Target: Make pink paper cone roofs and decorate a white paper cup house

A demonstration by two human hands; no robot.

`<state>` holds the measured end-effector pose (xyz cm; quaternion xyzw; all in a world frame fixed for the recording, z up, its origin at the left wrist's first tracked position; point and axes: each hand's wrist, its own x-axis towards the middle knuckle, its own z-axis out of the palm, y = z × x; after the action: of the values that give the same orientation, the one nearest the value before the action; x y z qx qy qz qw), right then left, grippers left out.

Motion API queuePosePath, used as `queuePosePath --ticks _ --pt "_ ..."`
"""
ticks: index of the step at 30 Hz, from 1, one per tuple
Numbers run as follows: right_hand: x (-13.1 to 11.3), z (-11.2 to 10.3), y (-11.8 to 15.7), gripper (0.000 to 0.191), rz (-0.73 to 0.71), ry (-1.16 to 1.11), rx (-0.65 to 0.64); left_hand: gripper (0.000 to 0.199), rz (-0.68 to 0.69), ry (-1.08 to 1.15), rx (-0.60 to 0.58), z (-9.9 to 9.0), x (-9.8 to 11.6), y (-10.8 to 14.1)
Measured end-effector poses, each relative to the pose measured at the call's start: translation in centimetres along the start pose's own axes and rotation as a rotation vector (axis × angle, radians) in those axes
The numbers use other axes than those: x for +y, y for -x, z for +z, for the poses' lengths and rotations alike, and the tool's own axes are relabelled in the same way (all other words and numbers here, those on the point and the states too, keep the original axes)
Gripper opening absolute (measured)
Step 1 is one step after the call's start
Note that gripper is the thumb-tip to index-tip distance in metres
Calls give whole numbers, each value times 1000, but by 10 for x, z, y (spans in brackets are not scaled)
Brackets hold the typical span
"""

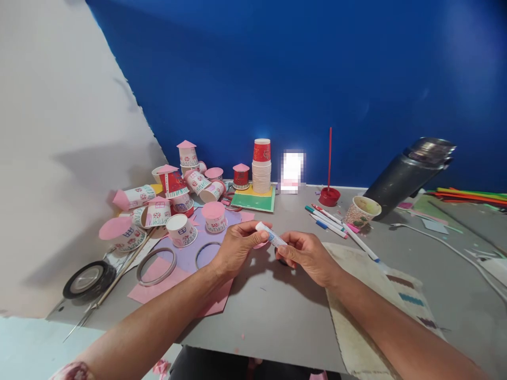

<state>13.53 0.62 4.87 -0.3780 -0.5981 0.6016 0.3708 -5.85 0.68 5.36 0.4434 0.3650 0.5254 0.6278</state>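
Over the middle of the table, both hands hold a white glue stick (pixel 271 235) with blue print, tilted. My left hand (pixel 240 244) pinches its upper left end between thumb and fingers. The lower right end sits in the closed fingers of my right hand (pixel 309 256). A small dark round thing shows under the right fingers; I cannot make out what it is. Left of my left hand stand a white paper cup (pixel 181 232) with drawn windows and a cup with a flat pink paper top (pixel 214 215). Pink paper (pixel 216 298) lies beneath my left forearm.
Decorated paper cups (pixel 158 211) crowd the left back. A cup stack (pixel 261 169) rests on a green and yellow pad (pixel 253 199). Tape rolls (pixel 89 279) lie left. Markers (pixel 328 221), a paper cup (pixel 362 211), a dark flask (pixel 407 174) and a cloth (pixel 348 316) are right.
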Motion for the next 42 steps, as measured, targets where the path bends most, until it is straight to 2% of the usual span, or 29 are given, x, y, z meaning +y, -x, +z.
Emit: queuePosePath --ticks 5,12,14,19,28,31,34,35,37,39,42 --pt "-4 3 3 43 30 -45 -54 31 -18 37 -37 1 6 1" --pt "2 3 4 58 61 -96 -176 32 -13 44 -57 1 11 3" --pt "3 1 3 54 68 -105 -180 32 -7 27 -42 1 11 4" --pt "1 -2 0 38 59 -88 -98 30 7 -22 -14 1 11 4" --pt "-1 -1 3 37 58 -85 -128 29 18 -52 -46 0 8 3" --pt "-1 0 2 36 36 -89 -138 30 49 -243 -103 3 14 6" --pt "0 -3 -1 38 18 -67 -40 51 170 -543 -119 -1 18 3" --pt "0 -5 -3 40 25 -72 33 50 209 -629 -73 -4 18 0" --pt "0 -10 -6 41 48 -92 181 34 255 -776 62 -13 13 -8" --pt "0 -14 -9 43 67 -103 269 29 282 -956 142 -21 5 -17" --pt "-1 -17 -11 46 88 -115 283 25 327 -1158 86 -27 -8 -27"
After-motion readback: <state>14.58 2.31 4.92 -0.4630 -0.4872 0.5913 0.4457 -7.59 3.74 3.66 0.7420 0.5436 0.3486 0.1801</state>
